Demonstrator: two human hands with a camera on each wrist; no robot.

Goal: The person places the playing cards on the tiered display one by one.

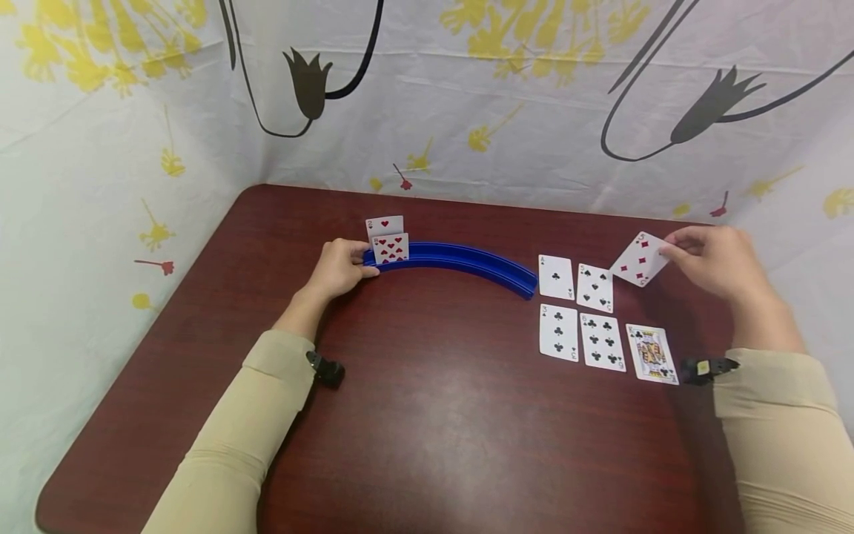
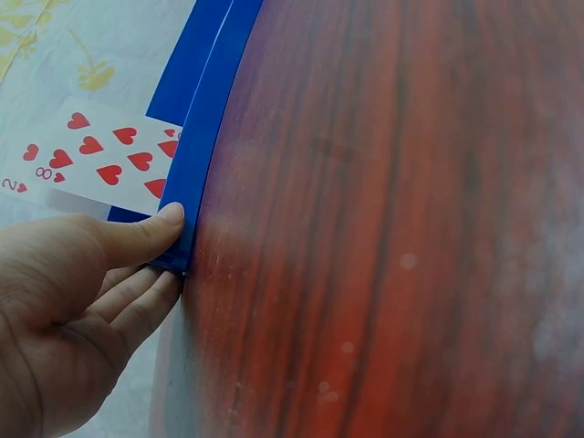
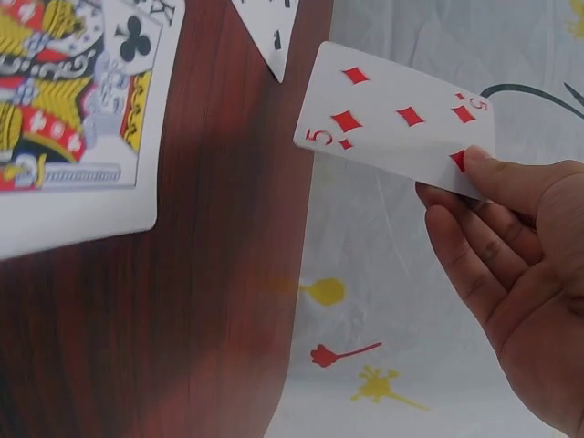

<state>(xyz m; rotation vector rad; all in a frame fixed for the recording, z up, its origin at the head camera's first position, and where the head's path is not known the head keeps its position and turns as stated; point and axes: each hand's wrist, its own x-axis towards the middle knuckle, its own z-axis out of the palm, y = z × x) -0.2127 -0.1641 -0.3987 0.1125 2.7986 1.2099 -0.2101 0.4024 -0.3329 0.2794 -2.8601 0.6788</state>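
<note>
Thumb and fingers of the right hand (image 1: 712, 256) pinch the five of diamonds (image 1: 640, 259) near one corner, a hold that leaves most of its face uncovered, as the card hangs tilted beside the five of spades (image 1: 596, 289). The left hand (image 1: 339, 268) grips the near end of a curved blue rack (image 1: 460, 256), thumb in front and fingers behind, apparently to steady it. At that end, the eight of hearts (image 1: 394, 243) stands in front of the two of hearts (image 1: 385, 225), which rises higher so its index remains readable. Past the rack's other end, the ace of clubs (image 1: 556, 278), three of clubs (image 1: 558, 332), six of clubs (image 1: 603, 341) and king of clubs (image 1: 652, 354) lie face up on the table (image 1: 434, 430), spaced apart, seemingly for easy reading and pickup.
</note>
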